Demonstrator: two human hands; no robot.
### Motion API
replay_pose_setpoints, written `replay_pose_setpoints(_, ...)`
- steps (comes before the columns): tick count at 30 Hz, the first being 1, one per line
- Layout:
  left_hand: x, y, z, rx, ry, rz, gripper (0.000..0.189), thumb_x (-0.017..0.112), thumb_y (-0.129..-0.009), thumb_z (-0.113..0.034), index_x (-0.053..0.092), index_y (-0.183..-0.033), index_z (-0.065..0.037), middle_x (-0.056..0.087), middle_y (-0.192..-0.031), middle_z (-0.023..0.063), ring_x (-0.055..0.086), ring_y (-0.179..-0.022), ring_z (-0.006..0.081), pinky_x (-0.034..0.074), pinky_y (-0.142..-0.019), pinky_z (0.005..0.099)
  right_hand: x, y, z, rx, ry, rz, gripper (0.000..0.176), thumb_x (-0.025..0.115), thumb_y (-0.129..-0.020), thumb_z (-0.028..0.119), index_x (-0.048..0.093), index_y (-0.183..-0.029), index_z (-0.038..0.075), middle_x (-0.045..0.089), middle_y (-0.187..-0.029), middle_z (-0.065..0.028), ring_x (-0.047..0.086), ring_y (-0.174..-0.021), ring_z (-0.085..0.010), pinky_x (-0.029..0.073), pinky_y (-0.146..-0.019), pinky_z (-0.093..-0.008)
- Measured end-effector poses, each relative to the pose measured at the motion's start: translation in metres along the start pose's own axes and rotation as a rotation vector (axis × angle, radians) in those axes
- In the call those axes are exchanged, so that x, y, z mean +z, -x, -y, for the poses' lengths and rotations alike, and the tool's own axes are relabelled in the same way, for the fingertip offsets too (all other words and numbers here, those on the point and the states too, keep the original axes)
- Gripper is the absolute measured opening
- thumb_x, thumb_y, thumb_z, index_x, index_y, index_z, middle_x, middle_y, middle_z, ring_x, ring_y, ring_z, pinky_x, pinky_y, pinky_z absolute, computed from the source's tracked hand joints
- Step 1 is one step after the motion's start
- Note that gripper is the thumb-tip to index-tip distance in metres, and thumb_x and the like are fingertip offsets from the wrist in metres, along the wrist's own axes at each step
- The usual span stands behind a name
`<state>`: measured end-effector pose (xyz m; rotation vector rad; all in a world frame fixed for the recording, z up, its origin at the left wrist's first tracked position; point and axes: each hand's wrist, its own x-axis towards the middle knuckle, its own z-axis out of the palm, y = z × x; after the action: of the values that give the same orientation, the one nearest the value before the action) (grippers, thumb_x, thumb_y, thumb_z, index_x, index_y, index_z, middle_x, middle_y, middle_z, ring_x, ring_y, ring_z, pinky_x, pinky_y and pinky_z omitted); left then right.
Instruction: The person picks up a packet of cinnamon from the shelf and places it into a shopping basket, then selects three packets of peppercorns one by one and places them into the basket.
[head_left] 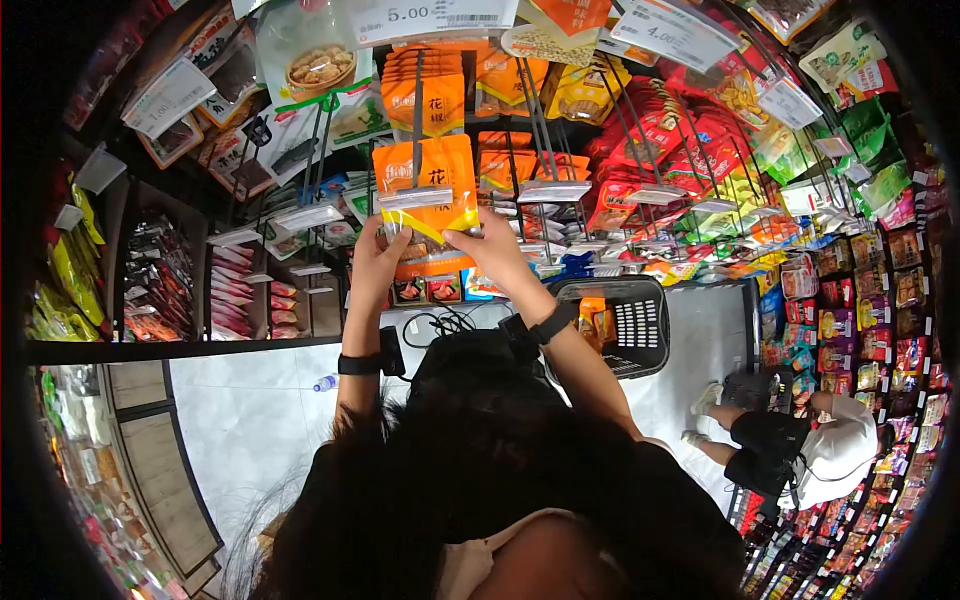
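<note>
1. Clearly, both hands grasp one orange pouch [440, 178]: the left hand [376, 262] has its left lower edge, the right hand [495, 252] its right lower edge. The thumbs lie on the near face, and the other fingers are mostly hidden behind.
2. The pouch is at the far side of the scene, slightly left of centre, upright before the hanging display. A clear label holder [415, 198] crosses its front; whether the pouch hangs on that hook, I cannot tell.
3. Farther back, directly behind it, similar orange pouches [430, 95] hang in a row. A price card [430, 18] reading 5.00 stands beyond them.
4. To the right hang many red packets [650, 130]. To the far left is a white-and-green pouch [318, 65], and left of the hands, compartments hold yellow packets [70, 265] and dark red packets [158, 285].
5. Each wrist wears a dark band, one on the left [360, 364] and one on the right [555, 322].
6. Beside the right forearm is a black basket [655, 358] with an orange packet [595, 318] inside.
7. On the pale floor [250, 430], to the left, lies a bottle [325, 383].
8. Well off to the right is another person [840, 450] in a white top and black shorts.
</note>
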<state>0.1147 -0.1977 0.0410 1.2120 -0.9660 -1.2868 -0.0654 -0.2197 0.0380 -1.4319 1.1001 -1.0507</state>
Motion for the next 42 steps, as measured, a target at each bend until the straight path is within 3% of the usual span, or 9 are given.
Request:
replay_pose_setpoints(8,0.003,0.027,-0.015,-0.054,-0.042,0.01,0.028,0.056,-0.084,-0.008,0.046,-0.109,0.001,0.061,-0.087,0.0091,0.058,-0.077,0.0094,0.046,-0.065,0.0211,0.0,0.028,0.022,0.008,0.005,0.013,0.031,0.064,-0.077,0.009,0.053,-0.103,-0.004,0.063,-0.091,-0.0076,0.058,-0.081,-0.0106,0.046,-0.072,-0.0247)
replay_pose_setpoints(13,-0.004,0.031,-0.004,-0.064,-0.136,0.028,0.024,0.057,-0.084,-0.009,0.046,-0.103,-0.001,0.06,-0.077,0.0061,0.054,-0.061,0.0057,0.039,-0.049,0.0175,-0.004,0.036,0.016,-0.014,-0.004,0.02,0.03,0.063,-0.078,0.009,0.052,-0.104,-0.004,0.062,-0.092,-0.0083,0.058,-0.083,-0.0113,0.045,-0.075,-0.0252)
replay_pose_setpoints(16,-0.003,0.036,-0.001,-0.06,-0.132,0.019,0.025,0.058,-0.083,-0.011,0.046,-0.103,-0.001,0.057,-0.069,0.0029,0.048,-0.054,0.0041,0.034,-0.044,0.018,-0.006,0.041,0.013,0.008,0.029,0.015,0.039,0.065,-0.076,0.017,0.052,-0.108,-0.002,0.062,-0.097,-0.0148,0.06,-0.09,-0.0242,0.045,-0.076,-0.0304)
replay_pose_setpoints(28,0.006,0.058,-0.013,0.041,-0.351,0.052,0.027,0.06,-0.081,-0.011,0.045,-0.1,0.002,0.058,-0.071,0.0062,0.053,-0.062,0.0072,0.041,-0.052,0.0222,-0.009,0.068,0.022,0.016,-0.015,-0.017,0.036,0.064,-0.076,0.014,0.052,-0.107,-0.001,0.062,-0.092,-0.0122,0.061,-0.084,-0.0207,0.046,-0.072,-0.0293)
replay_pose_setpoints(32,0.012,0.061,-0.007,0.009,-0.287,0.181,0.022,0.057,-0.083,-0.009,0.046,-0.1,0.001,0.061,-0.081,0.0103,0.059,-0.071,0.0112,0.046,-0.06,0.023,-0.03,0.083,0.022,0.059,0.02,0.026,0.03,0.062,-0.079,0.008,0.052,-0.105,-0.002,0.061,-0.091,-0.0049,0.058,-0.079,-0.0098,0.045,-0.069,-0.023)
replay_pose_setpoints(34,0.017,0.064,-0.011,0.177,-0.404,0.297,0.017,0.054,-0.084,-0.009,0.052,-0.096,0.003,0.063,-0.081,0.0098,0.059,-0.071,0.012,0.046,-0.063,0.0245,-0.049,0.094,0.027,0.069,0.077,-0.008,0.028,0.063,-0.076,0.012,0.056,-0.1,-0.002,0.063,-0.086,-0.0109,0.06,-0.078,-0.0146,0.046,-0.068,-0.0267)
replay_pose_setpoints(37,0.025,0.07,-0.007,0.129,-0.524,0.38,0.015,0.056,-0.083,-0.011,0.058,-0.092,0.001,0.062,-0.075,0.0089,0.059,-0.067,0.011,0.045,-0.061,0.0237,-0.079,0.117,0.038,0.057,0.263,-0.029,0.023,0.064,-0.075,0.012,0.059,-0.093,-0.002,0.062,-0.079,-0.0104,0.058,-0.071,-0.015,0.044,-0.063,-0.0265)
replay_pose_setpoints(39,0.04,0.077,-0.011,0.213,-0.622,0.429,0.017,0.06,-0.08,-0.014,0.059,-0.091,0.0,0.061,-0.071,0.0122,0.06,-0.066,0.0179,0.045,-0.06,0.0268,-0.095,0.131,0.031,-0.025,0.476,-0.085,0.019,0.065,-0.075,0.011,0.061,-0.09,-0.002,0.06,-0.072,-0.0072,0.054,-0.065,-0.0085,0.042,-0.058,-0.0238)
replay_pose_setpoints(42,0.062,0.086,-0.006,0.306,-0.754,0.505,0.017,0.062,-0.078,-0.015,0.061,-0.085,0.0,0.06,-0.072,0.0154,0.059,-0.067,0.0264,0.046,-0.06,0.0315,-0.113,0.153,0.02,0.1,0.568,-0.116,0.021,0.065,-0.074,0.013,0.062,-0.088,-0.002,0.06,-0.069,-0.0086,0.051,-0.058,-0.0107,0.04,-0.054,-0.0254)
